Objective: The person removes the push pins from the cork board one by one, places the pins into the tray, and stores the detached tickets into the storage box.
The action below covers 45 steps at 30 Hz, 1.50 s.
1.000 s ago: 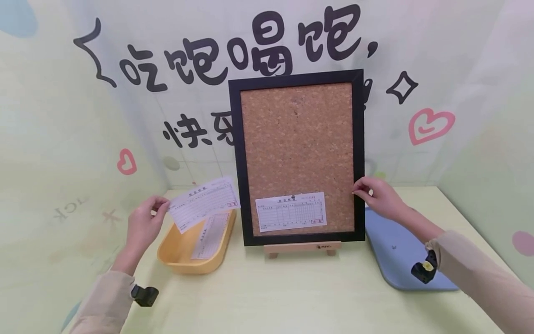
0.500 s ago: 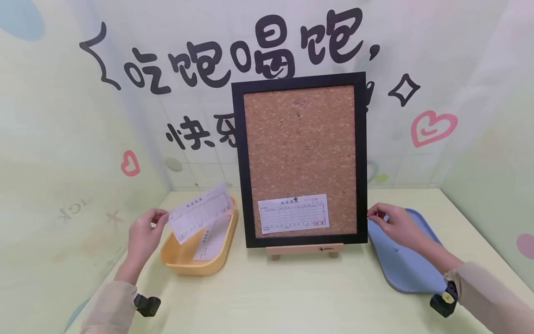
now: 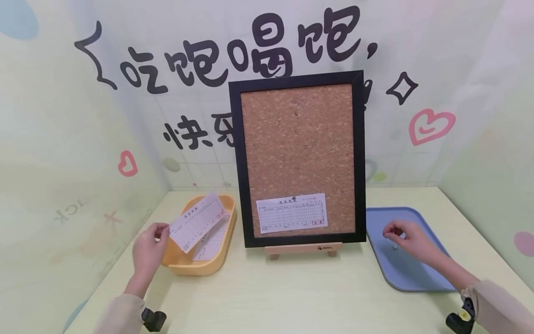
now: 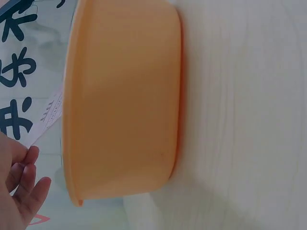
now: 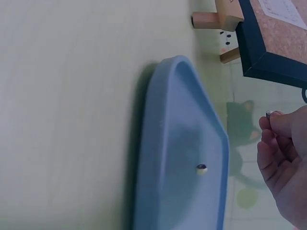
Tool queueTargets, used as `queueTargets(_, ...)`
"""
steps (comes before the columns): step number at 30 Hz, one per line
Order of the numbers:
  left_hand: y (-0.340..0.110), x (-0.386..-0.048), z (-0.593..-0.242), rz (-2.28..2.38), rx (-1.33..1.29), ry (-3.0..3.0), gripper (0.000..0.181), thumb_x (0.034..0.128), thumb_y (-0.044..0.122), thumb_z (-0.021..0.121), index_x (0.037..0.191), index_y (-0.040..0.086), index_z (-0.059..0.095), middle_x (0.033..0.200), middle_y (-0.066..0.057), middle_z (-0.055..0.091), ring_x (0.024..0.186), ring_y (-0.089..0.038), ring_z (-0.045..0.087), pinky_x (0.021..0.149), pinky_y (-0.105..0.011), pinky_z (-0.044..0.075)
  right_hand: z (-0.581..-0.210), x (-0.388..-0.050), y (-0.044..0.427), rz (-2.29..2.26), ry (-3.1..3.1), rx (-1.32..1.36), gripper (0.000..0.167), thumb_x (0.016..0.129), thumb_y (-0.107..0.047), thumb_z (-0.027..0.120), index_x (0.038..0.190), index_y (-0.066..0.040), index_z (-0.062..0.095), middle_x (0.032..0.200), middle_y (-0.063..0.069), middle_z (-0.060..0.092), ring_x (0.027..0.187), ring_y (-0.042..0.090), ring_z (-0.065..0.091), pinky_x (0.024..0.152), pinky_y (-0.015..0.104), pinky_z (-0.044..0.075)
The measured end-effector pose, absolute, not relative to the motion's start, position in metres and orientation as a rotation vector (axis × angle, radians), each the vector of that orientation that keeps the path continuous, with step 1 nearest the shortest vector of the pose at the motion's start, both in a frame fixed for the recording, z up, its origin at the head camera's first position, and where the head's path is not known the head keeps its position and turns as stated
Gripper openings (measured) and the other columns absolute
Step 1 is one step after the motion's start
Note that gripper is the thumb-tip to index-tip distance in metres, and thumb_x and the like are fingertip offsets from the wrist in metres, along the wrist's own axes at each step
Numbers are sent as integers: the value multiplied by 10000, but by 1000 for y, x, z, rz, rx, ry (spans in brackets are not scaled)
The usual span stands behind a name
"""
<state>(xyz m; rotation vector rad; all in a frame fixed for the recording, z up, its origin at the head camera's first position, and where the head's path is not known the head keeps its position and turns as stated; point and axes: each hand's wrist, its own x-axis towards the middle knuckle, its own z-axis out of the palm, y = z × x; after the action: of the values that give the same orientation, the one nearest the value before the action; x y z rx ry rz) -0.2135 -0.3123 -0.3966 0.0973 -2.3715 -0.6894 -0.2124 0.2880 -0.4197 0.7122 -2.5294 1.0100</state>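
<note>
The left hand (image 3: 149,248) pinches the left end of a printed paper slip (image 3: 198,221), which is tilted over the yellow bin (image 3: 200,269). Another slip (image 3: 210,243) lies inside that bin. Over the blue tray (image 3: 410,278), the right hand (image 3: 410,240) has thumb and index finger together; the right wrist view shows a small shiny pin (image 5: 268,115) between their tips. One silvery pin (image 5: 202,168) lies in the tray. A third slip (image 3: 292,213) is fixed low on the framed cork board (image 3: 300,148) by a dark pin (image 3: 294,198) at its top edge.
The board stands upright on a small wooden easel (image 3: 304,249), between the bin and the tray. Behind is a printed wall sheet (image 3: 200,102) with large black characters. Pale table surface (image 3: 292,297) lies in front of the easel.
The right hand has moved from the board's right edge rightward and down to over the tray. The left hand and its slip have sunk lower over the bin.
</note>
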Motion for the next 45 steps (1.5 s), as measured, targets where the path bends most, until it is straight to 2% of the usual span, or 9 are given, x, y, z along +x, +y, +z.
queueTargets(10, -293, -213, -413, -699, 161, -2327, 106, 840, 34, 570, 865, -41, 640, 724, -157, 637, 629, -265, 570, 536, -304, 393, -436, -211, 294, 971, -2543, 694, 150, 746, 117, 636, 759, -29, 606, 674, 24, 597, 599, 26, 497, 509, 196, 429)
queueTargets(20, -284, -208, -420, -705, 88, -2411, 106, 823, 56, 598, 854, -28, 654, 680, -106, 632, 532, -168, 514, 463, -235, 363, -445, -209, 300, 943, -2628, 623, 108, 772, 77, 630, 768, -29, 613, 709, -25, 595, 633, -35, 465, 528, 207, 426)
queueTargets(29, -285, -205, -424, -785, -128, -2539, 152, 788, 4, 653, 930, -52, 653, 723, -101, 649, 621, -181, 569, 495, -214, 430, -447, -206, 302, 954, -2662, 587, 106, 782, 76, 621, 769, -29, 612, 712, -27, 589, 626, -30, 455, 518, 207, 413)
queueTargets(38, -285, -210, -425, -783, -183, -2595, 213, 754, 5, 688, 953, -65, 657, 715, -89, 636, 648, -194, 587, 522, -225, 451, -457, -203, 305, 962, -2645, 649, 130, 757, 79, 641, 763, -50, 619, 707, -54, 581, 630, -23, 467, 528, 206, 420)
queueTargets(45, -288, -213, -424, -792, -194, -2678, 224, 757, 30, 690, 957, -66, 661, 730, -72, 643, 680, -190, 579, 523, -221, 434, -461, -205, 306, 992, -2669, 654, 93, 781, 54, 630, 750, -33, 626, 708, -65, 595, 645, -37, 481, 546, 202, 424)
